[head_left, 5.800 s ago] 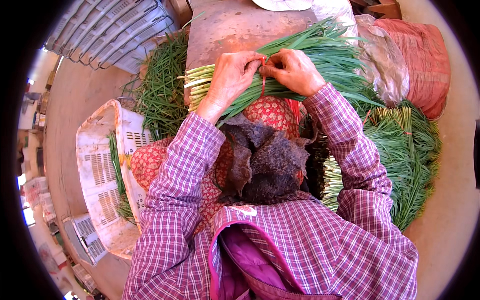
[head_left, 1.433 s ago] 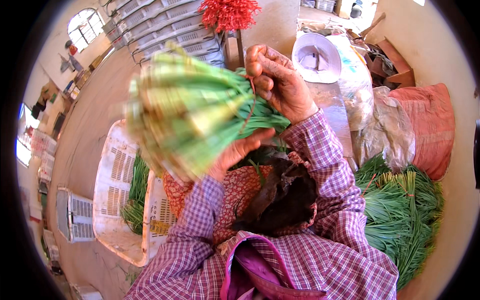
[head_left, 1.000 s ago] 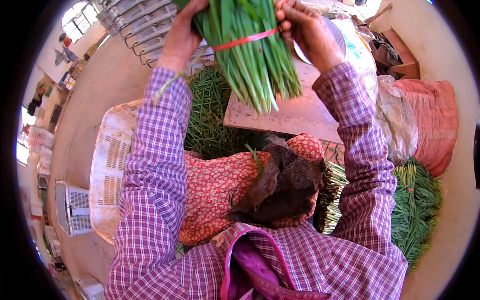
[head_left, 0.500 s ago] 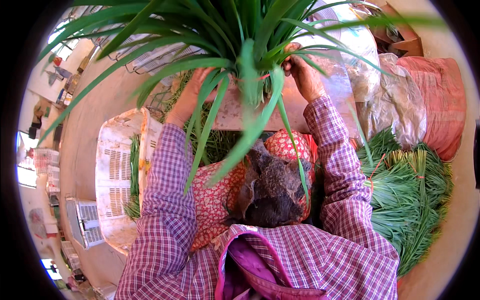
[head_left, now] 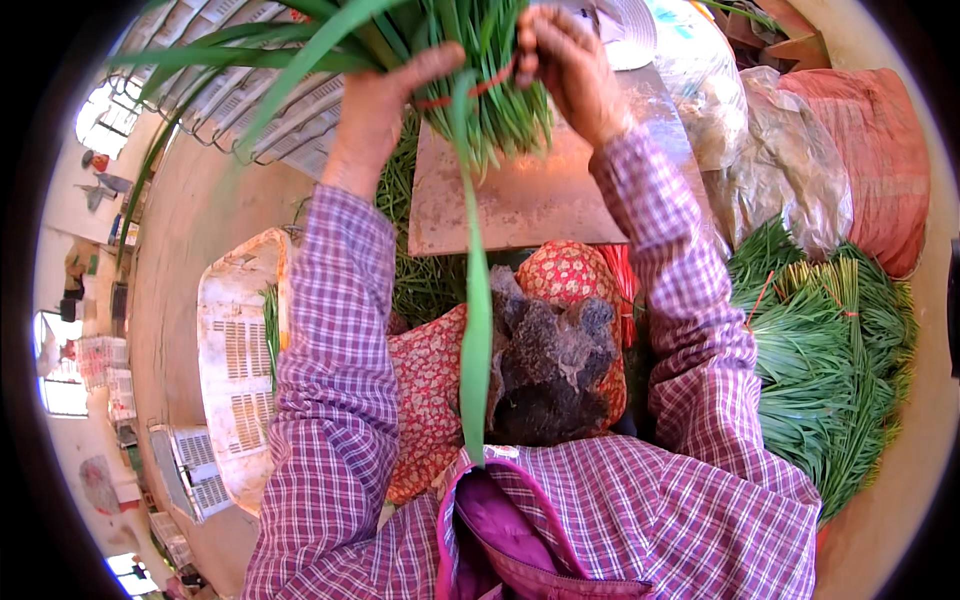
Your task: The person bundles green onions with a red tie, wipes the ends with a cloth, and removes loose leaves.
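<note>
A bundle of long flat green leaves, like garlic chives [head_left: 500, 125], is held up over a low table at the top. Its cut ends point toward me, and one long leaf hangs down to my jacket. A thin red tie [head_left: 493, 80] runs around the bundle close to those ends. My left hand [head_left: 395, 95] grips the bundle's left side, thumb laid across the leaves. On the right side my right hand [head_left: 570, 70] is closed in a pinch at the end of the red tie. Its fingertips are partly hidden.
The worn table [head_left: 590, 200] stands before my knees. Tied green bundles [head_left: 820, 390] are piled at right, below a red sack [head_left: 870, 160] and plastic bags [head_left: 785, 160]. A white crate [head_left: 235, 370] stands at left. Loose greens [head_left: 430, 285] lie beside the table.
The bundle has tilted up and to the left, so its cut ends now show. My left hand's thumb has come over the leaves, and my right hand has moved up to the tie's end.
</note>
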### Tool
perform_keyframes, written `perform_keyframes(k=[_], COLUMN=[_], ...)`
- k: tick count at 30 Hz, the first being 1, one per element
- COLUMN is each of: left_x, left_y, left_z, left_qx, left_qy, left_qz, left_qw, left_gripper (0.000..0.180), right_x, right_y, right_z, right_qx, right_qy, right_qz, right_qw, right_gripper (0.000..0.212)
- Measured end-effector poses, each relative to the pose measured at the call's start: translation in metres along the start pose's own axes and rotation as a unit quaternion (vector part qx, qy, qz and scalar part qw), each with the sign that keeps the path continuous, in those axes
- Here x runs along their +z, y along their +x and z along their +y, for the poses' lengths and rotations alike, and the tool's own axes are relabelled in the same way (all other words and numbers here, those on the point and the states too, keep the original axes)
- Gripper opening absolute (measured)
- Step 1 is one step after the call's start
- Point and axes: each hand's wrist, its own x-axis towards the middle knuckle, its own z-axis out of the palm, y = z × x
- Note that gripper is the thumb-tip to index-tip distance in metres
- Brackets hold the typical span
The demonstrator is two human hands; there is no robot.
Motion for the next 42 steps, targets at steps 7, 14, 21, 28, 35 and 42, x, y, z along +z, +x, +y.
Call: perform_keyframes(k=[7,14,21,28,35,42], left_x=[0.012,-0.003,0.078,0.067,0.043,0.022], left_y=[-0.020,0.061,0.110,0.020,-0.049,-0.025], left_z=[-0.013,0.004,0.009,-0.013,-0.035,-0.028], left_qx=[-0.105,0.026,-0.218,0.073,0.114,0.148], left_qy=[0.032,0.113,0.046,0.481,0.589,0.582], left_qz=[-0.028,-0.127,-0.348,-0.190,-0.198,-0.286], left_qw=[0.994,0.985,0.911,0.853,0.775,0.747], left_gripper=[0.037,0.037,0.053,0.090,0.123,0.112], right_x=[-0.007,0.007,0.007,-0.025,0.000,-0.012], right_y=[-0.037,-0.044,-0.100,-0.083,-0.037,-0.018], right_z=[0.039,0.014,0.003,0.014,0.005,0.028], right_qx=[0.050,-0.033,-0.029,0.101,0.115,0.169], right_qy=[0.022,0.165,0.122,-0.160,-0.234,-0.155], right_qz=[0.081,0.093,0.226,0.211,0.118,0.099], right_qw=[0.995,0.981,0.966,0.959,0.958,0.968], right_gripper=[0.016,0.015,0.014,0.018,0.023,0.020])
